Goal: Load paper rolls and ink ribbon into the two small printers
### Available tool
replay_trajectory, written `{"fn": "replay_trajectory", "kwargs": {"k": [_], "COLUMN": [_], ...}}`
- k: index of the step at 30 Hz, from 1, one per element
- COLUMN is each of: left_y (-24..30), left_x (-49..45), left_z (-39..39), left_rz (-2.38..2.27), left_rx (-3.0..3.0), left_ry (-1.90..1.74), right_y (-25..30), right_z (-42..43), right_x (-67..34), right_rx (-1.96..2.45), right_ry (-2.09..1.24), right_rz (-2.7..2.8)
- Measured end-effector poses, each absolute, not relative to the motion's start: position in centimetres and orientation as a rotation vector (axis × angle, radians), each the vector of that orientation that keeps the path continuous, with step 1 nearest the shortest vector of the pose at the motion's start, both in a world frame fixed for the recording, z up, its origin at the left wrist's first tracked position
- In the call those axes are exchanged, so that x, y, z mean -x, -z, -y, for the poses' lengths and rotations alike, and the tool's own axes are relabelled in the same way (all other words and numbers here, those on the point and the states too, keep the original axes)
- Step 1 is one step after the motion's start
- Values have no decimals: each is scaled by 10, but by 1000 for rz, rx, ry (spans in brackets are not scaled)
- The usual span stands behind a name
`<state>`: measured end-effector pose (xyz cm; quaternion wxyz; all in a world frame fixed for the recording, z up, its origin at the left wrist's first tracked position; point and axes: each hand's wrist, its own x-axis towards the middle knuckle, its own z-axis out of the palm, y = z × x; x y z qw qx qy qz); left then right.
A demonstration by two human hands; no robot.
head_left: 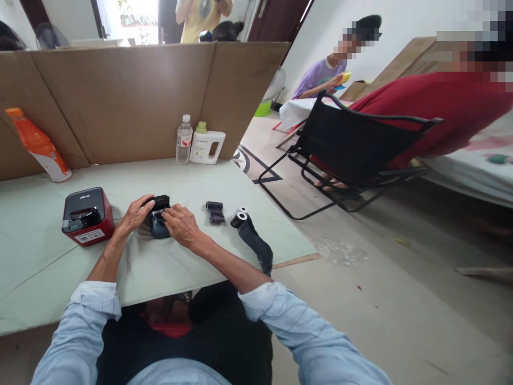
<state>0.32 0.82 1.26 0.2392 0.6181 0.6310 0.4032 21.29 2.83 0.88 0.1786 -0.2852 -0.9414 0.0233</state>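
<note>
A small dark label printer (159, 222) with its black lid raised lies on the pale green table (40, 262). My left hand (135, 214) grips its left side, fingers curled over the lid. My right hand (180, 224) rests on its right side with fingers pressed into the open compartment. To the right lie two small black rolls (215, 211) and a white-cored paper roll (241, 216) with a dark strip (256, 243) trailing toward the table edge. A red and black printer (87, 215) stands to the left.
An orange bottle (38, 144), a clear water bottle (184, 140) and a white jug (207, 144) stand along a cardboard partition (120, 96). A black folding chair (352, 149) and two seated people are at the right; another person stands behind the partition.
</note>
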Motion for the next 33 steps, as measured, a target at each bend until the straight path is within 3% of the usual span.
{"fn": "replay_trajectory", "kwargs": {"k": [7, 17, 24, 33], "left_y": [-11, -12, -11, -12], "left_x": [-1, -1, 0, 3], "left_z": [-6, -1, 2, 10], "left_rz": [-1722, -1728, -1720, -1679], "left_rx": [-1731, -1774, -1806, -1890], "left_ry": [-1087, -1042, -1015, -920], "right_y": [19, 8, 29, 33], "right_z": [-31, -30, -26, -17], "right_x": [-223, -211, -217, -230], "right_rx": [714, 824, 711, 663], "right_ry": [-45, -59, 37, -106], "right_rz": [2488, 2521, 2372, 2356]}}
